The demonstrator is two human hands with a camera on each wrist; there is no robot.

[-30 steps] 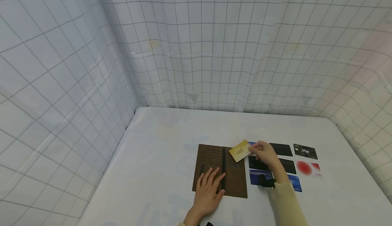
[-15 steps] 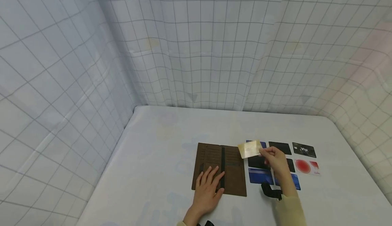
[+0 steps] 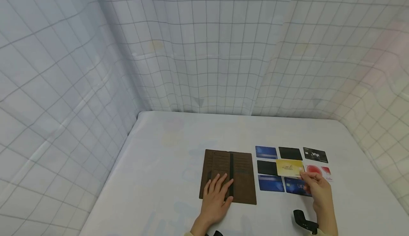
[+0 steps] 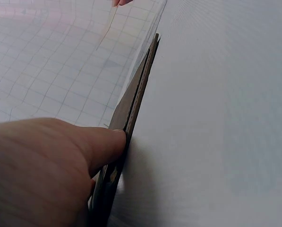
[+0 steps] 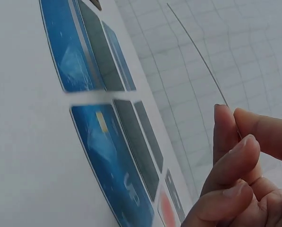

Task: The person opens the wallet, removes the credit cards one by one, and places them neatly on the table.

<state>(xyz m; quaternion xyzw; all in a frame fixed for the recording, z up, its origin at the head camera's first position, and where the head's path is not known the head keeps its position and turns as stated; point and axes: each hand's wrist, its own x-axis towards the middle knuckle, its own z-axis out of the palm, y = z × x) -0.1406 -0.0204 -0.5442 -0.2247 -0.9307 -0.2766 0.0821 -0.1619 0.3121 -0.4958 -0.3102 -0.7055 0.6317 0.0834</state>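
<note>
My right hand (image 3: 319,189) pinches a yellow card (image 3: 289,167) at its right end, over the rows of cards on the table. In the right wrist view the card is edge-on between thumb and fingertips, raised above the blue chip card (image 5: 110,161). A brown wallet (image 3: 245,189) lies unfolded, with card slots and a dark strip down its middle. My left hand (image 3: 215,202) rests on the wallet's lower left part, fingers spread. The left wrist view has my thumb (image 4: 105,144) lying over the wallet's edge (image 4: 140,90).
Right of the wallet, several cards lie in rows: blue cards (image 3: 271,183), black cards (image 3: 290,153), a black "Vip" card (image 3: 315,155) and a white card with a red circle (image 3: 327,172). A white cloth covers the table (image 3: 159,179); grid-patterned curtains (image 3: 204,51) stand around it.
My right hand has carried the yellow card rightward from over the wallet's right edge to over the middle of the card rows. The left hand has stayed on the wallet.
</note>
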